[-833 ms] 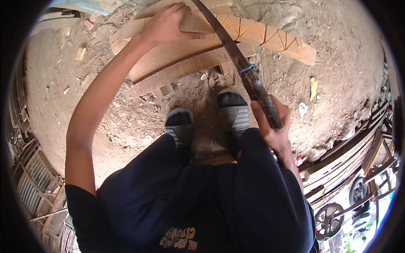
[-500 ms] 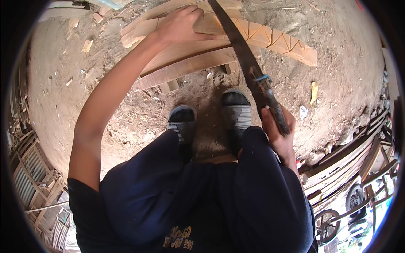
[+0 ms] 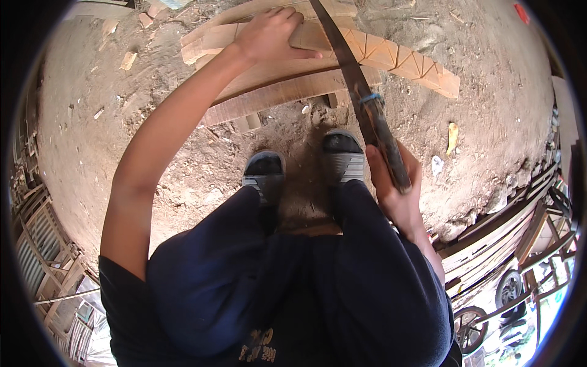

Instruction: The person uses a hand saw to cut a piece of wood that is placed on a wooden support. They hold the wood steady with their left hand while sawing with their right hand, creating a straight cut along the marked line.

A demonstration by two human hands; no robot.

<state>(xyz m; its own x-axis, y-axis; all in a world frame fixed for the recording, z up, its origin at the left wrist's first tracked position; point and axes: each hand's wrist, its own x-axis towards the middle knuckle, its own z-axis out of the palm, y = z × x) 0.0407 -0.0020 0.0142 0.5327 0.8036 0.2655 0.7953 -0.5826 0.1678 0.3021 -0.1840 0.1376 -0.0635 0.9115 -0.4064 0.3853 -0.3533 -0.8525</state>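
The saw lies slantwise across the curved board, which sits with other planks low on the ground, beyond the person's feet. Its blade looks thin: stiff edge-on, probably springy sideways, light for its length. The handle, dark and worn with a blue tie by the blade, is the place to hold; it may be a little slick where smooth. The right grip is closed round its near end.

The board looks like solid wood, stiff and fairly heavy; the points between its zigzag cuts could chip. It is best pinned on the plain stretch left of the blade. There the left grip rests, thumb stretched along the wood; whether the fingers clamp it cannot be told, as their tips are hidden.

The saw's far end is cut off by the upper edge, and how deep the blade sits in the wood is unclear. The hand and forearm cover part of the board's left side and the planks. Farther out, the stacked timber and wheels are bent by the lens, partly lost at the dark rim.
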